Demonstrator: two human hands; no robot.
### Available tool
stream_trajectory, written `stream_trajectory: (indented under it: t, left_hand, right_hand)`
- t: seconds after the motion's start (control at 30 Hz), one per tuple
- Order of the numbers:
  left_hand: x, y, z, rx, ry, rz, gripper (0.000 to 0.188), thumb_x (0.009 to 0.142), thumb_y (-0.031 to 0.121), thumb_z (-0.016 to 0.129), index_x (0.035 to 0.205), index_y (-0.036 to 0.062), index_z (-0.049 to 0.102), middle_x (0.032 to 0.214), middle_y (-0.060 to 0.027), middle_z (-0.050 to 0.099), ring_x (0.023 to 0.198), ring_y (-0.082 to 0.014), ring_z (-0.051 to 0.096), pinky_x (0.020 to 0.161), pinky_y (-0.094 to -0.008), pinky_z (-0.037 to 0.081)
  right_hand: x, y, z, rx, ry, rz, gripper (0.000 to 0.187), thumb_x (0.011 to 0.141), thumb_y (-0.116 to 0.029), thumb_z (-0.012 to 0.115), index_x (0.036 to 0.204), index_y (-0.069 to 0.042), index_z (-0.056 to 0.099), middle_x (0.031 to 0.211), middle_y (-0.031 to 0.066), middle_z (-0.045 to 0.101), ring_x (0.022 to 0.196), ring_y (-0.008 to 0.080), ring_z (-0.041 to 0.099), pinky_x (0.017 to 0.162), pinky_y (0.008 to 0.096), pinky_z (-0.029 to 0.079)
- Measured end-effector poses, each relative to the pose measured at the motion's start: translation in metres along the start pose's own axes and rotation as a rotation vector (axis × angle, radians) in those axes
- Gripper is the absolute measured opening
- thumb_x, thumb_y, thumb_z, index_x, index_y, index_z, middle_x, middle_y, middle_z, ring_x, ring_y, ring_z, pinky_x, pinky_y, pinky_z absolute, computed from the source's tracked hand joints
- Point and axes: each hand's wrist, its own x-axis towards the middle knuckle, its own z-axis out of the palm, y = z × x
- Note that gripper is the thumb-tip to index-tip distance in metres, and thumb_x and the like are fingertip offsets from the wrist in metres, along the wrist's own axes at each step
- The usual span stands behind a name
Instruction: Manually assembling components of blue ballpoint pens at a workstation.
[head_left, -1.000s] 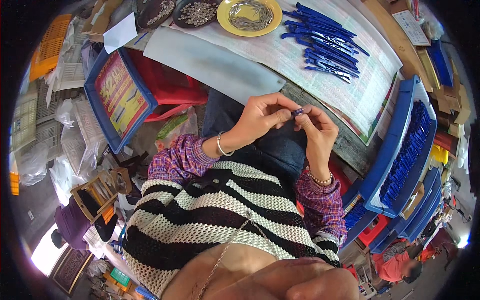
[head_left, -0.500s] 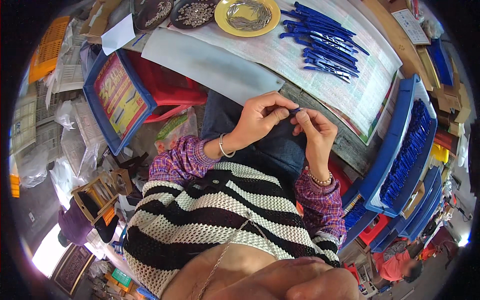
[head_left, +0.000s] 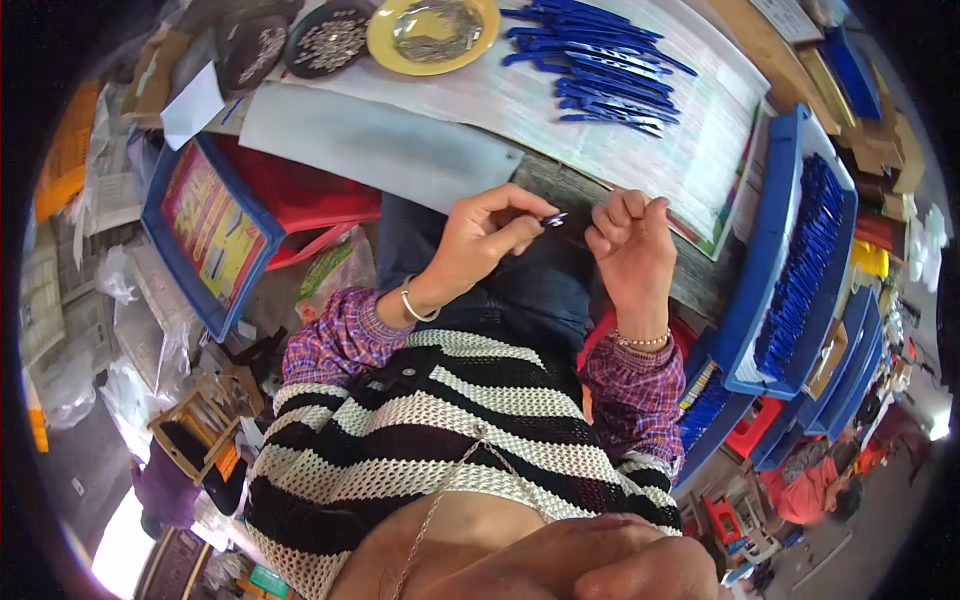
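Observation:
Over my lap, my left hand (head_left: 485, 232) pinches a small dark blue piece with a shiny end (head_left: 553, 219) between thumb and fingertips. It looks like one of the blue clips seen end-on. A short gap to the right, my right hand (head_left: 634, 238) is raised with its fingers curled and closed; whatever it may hold is hidden. On the table beyond lies a pile of long, narrow blue clips (head_left: 600, 75), some showing silvery metal. To the pile's left, a yellow plate (head_left: 384, 42) holds thin metal strips. Beside it, a dark dish (head_left: 296, 62) holds small metal parts.
A grey sheet (head_left: 370, 150) covers the table's near edge. Right of me stands a blue bin (head_left: 745, 340) full of blue clips, with more bins below. Left, a blue tray (head_left: 155, 205) leans by a red stool (head_left: 300, 185). Another person (head_left: 808, 490) is at the far right.
My hands have come apart: the right has drawn away with its fingers curled, while the left keeps the small blue piece. The whole view has shifted slightly.

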Motion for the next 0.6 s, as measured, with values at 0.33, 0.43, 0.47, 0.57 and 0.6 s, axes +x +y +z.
stream_trajectory:
  t: [0.33, 0.43, 0.47, 0.57, 0.6]
  left_hand:
    - [0.003, 0.001, 0.004, -0.016, 0.012, -0.051, 0.011, 0.088, 0.002, 0.057, 0.097, -0.0006, 0.062, 0.071, 0.0012, 0.054, 0.06, -0.0044, 0.045, 0.053, -0.0186, 0.035]
    - [0.003, 0.0, 0.004, -0.021, 0.003, -0.049, 0.01, 0.088, 0.003, 0.057, 0.097, -0.0004, 0.062, 0.071, 0.0013, 0.054, 0.06, -0.0045, 0.045, 0.052, -0.0187, 0.035]
    - [0.003, 0.0, 0.003, -0.017, 0.005, -0.052, 0.01, 0.088, 0.003, 0.057, 0.097, -0.0003, 0.062, 0.071, 0.0013, 0.054, 0.06, -0.0046, 0.045, 0.052, -0.0187, 0.035]
    - [0.003, -0.001, 0.002, 0.001, -0.008, -0.055, 0.011, 0.088, 0.003, 0.058, 0.098, 0.0001, 0.061, 0.074, -0.0008, 0.056, 0.06, -0.0056, 0.046, 0.053, -0.0186, 0.035]
    - [0.004, -0.001, 0.003, 0.014, -0.018, -0.055, 0.012, 0.087, 0.004, 0.058, 0.099, 0.0004, 0.06, 0.076, -0.0029, 0.058, 0.061, -0.0065, 0.047, 0.053, -0.0185, 0.035]
  right_hand:
    - [-0.011, -0.008, -0.022, 0.718, -0.151, 0.204, 0.032, 0.098, -0.028, 0.04, 0.072, -0.01, 0.04, 0.07, -0.0004, 0.033, 0.06, 0.0106, 0.032, 0.052, 0.0238, 0.03]
    - [-0.011, -0.008, -0.023, 0.733, -0.169, 0.204, 0.032, 0.098, -0.028, 0.04, 0.072, -0.01, 0.04, 0.07, -0.0002, 0.033, 0.061, 0.0105, 0.033, 0.052, 0.0237, 0.031]
    - [-0.011, -0.008, -0.022, 0.747, -0.166, 0.204, 0.032, 0.098, -0.028, 0.04, 0.072, -0.01, 0.04, 0.07, -0.0002, 0.033, 0.061, 0.0104, 0.033, 0.052, 0.0236, 0.031]
    - [-0.011, -0.007, -0.023, 0.769, -0.171, 0.198, 0.032, 0.099, -0.028, 0.04, 0.072, -0.01, 0.04, 0.07, -0.0002, 0.033, 0.061, 0.0104, 0.033, 0.052, 0.0235, 0.031]
    - [-0.01, -0.008, -0.024, 0.774, -0.18, 0.198, 0.032, 0.099, -0.028, 0.04, 0.071, -0.01, 0.04, 0.07, -0.0002, 0.033, 0.061, 0.0104, 0.033, 0.052, 0.0235, 0.031]
